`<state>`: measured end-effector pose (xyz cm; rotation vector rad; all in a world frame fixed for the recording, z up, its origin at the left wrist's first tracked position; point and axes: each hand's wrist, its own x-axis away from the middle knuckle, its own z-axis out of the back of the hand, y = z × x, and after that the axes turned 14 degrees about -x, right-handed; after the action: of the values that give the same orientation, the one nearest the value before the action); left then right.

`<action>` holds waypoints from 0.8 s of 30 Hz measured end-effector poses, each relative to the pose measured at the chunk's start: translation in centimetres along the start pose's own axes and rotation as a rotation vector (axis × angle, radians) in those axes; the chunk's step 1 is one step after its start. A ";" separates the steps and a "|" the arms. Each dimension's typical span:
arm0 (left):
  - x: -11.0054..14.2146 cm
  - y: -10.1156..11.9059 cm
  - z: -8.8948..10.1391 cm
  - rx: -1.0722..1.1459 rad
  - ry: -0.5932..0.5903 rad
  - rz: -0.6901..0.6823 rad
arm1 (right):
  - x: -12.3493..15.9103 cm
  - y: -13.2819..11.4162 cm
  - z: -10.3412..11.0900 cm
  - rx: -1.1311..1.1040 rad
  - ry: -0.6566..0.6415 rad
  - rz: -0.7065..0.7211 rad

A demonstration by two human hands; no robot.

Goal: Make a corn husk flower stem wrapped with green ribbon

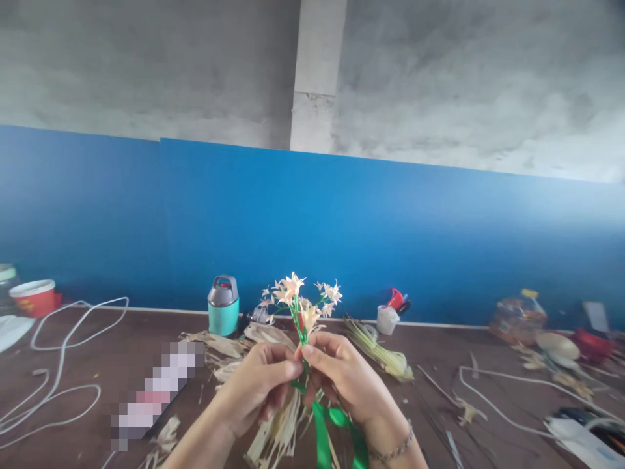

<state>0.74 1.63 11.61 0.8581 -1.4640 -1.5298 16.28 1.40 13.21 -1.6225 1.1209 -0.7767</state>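
Note:
A small bouquet of pale artificial flowers [293, 286] on green-wrapped stems stands upright between my two hands. My right hand [342, 371] pinches the stems just below the blooms, thumb against fingers. Close beside it, my left hand [261, 384] is closed, with thumb and forefinger pressed together at the stems' left side. A shiny green ribbon [322, 433] hangs in a loop beneath my right hand. Dried husk strips [276, 433] lie on the table under and behind my hands. The lower stem ends are mostly covered by my fingers.
A turquoise flask [223, 306] and a white cup [388, 319] with pens stand along the blue partition [390, 228]. A pale green straw bundle [383, 355] lies to the right. White cables [61, 352] curl at left. A red tub [35, 299] sits far left.

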 end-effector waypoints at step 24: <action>0.7 0.0 -0.4 0.107 0.083 -0.048 | 0.2 0.1 -0.1 -0.160 -0.115 0.106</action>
<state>0.86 0.84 11.63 1.0148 -1.4845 -1.4436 16.25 1.21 13.11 -1.7025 1.2007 -0.5298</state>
